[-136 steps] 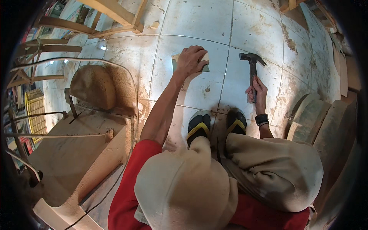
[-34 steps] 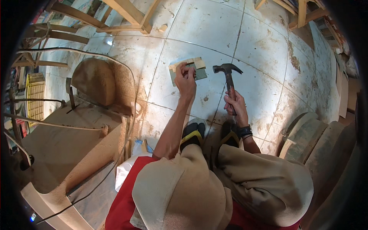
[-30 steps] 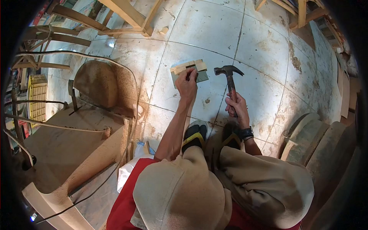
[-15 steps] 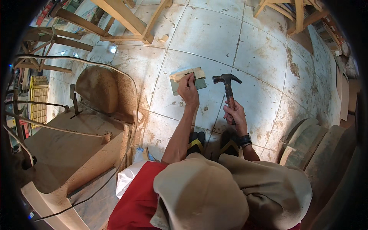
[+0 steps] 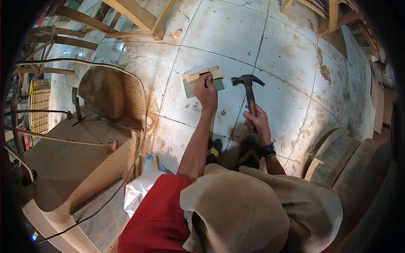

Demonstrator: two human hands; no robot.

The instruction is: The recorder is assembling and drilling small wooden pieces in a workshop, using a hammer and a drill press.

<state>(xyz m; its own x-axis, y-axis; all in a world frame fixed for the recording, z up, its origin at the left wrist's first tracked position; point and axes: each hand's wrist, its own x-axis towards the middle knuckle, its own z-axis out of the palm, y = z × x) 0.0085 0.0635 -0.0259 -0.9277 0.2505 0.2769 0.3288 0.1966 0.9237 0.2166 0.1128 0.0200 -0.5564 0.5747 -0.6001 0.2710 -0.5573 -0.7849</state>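
The left hand (image 5: pixel 205 93) has its fingers drawn together in a pinch at a small dark strip (image 5: pixel 204 73); I can't tell whether they grip it. Right by their tips, a pale, straight-edged piece of wood (image 5: pixel 194 76) lies along the far side of a flat green slab (image 5: pixel 191 89). To their right, the right hand (image 5: pixel 258 120) wraps its fingers around the worn, reddish handle of a claw hammer (image 5: pixel 249 81), its dark, curved head beyond them. Past all the fingertips spread stained white tiles (image 5: pixel 223 29), then, farther left, a bare wooden frame (image 5: pixel 137 17).
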